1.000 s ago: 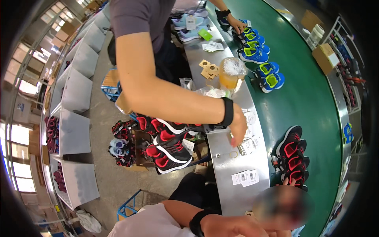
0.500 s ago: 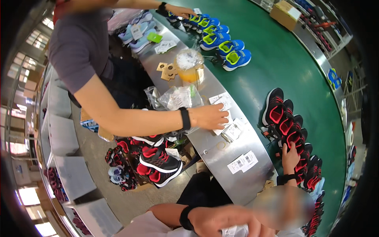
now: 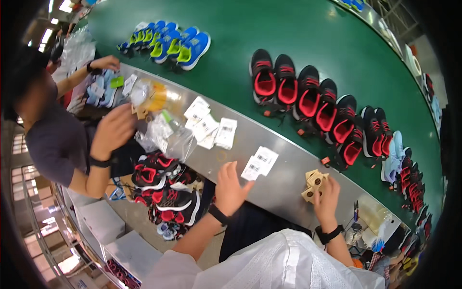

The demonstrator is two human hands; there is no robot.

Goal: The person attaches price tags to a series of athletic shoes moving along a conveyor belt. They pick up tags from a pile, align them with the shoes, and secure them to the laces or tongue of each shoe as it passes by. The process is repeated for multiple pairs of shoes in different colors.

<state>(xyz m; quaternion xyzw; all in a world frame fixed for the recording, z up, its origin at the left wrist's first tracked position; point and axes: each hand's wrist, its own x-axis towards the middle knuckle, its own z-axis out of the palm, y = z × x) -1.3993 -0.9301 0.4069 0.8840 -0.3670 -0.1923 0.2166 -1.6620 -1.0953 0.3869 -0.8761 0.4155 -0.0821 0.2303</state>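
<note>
My left hand [image 3: 231, 190] is open over the metal table edge, fingers spread and nothing in them. Just beyond its fingertips lie two white barcode labels [image 3: 260, 163], partly overlapping. My right hand [image 3: 326, 201] is at a small pile of brown cardboard tags with round dark holes [image 3: 310, 192]; its thumb and fingers close around the tags at the pile's right side. More white barcode labels [image 3: 204, 126] lie in loose stacks farther left. Black-and-red sneakers [image 3: 308, 98] stand in a row on the green surface beyond the table.
A co-worker's raised hand [image 3: 114, 130] is at the left, above plastic bags [image 3: 168, 132] and a yellow tape roll [image 3: 156, 96]. Blue sneakers [image 3: 192, 50] stand at the far left. More black-and-red shoes [image 3: 173, 202] are piled below the table. Clear plastic [image 3: 373, 221] lies at the right.
The view has turned. My right hand has left the black-and-red sneakers for the cardboard tags. My left hand has moved forward over the table. The co-worker's near hand has lifted off the labels.
</note>
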